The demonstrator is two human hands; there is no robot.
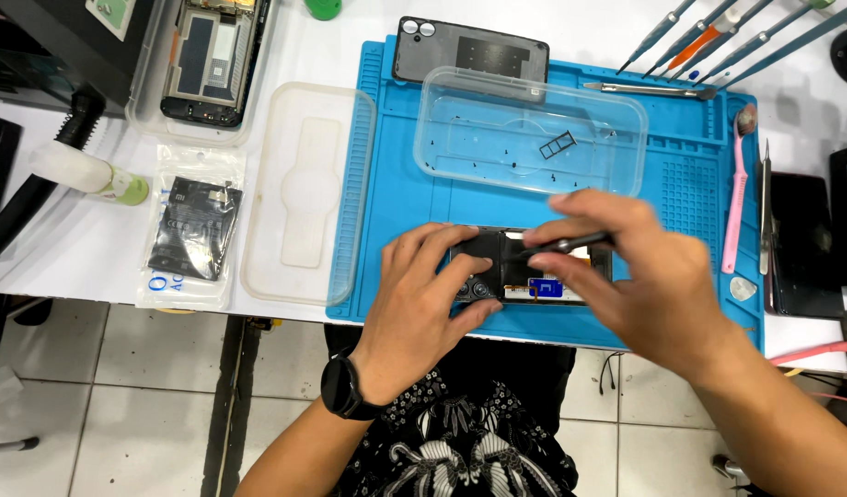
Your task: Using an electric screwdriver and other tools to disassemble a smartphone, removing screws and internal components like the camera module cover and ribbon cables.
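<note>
I am working on an opened phone [524, 267] lying flat on the blue mat [414, 184], at the mat's near edge, just in front of me. Its back cover is off and its insides are facing up.

My left hand [432, 294] is pressing down on the phone's left end, fingers spread over the camera corner and thumb along the near edge, pinning it rather than lifting it. My right hand [635, 276] is closed in a pinch around a thin dark tool [566, 245], whose tip is reaching left into the phone's middle. Whether the tip is touching a part I cannot tell; the hand is blurred and covering the right end.

Handling, as I judge it: the phone is light, stiff and flat, but fragile while open, with exposed boards and thin cables. It is best held by the outer frame edges, never by the inner parts. It could slide, though the mat probably grips it.

Orientation: the long axis is running left to right, parallel to the mat's near edge, with the camera end pointing left.

A clear plastic tray [534, 129] holding small screws is sitting just beyond the phone, and the grey back cover [469, 51] is lying farther off.
</note>
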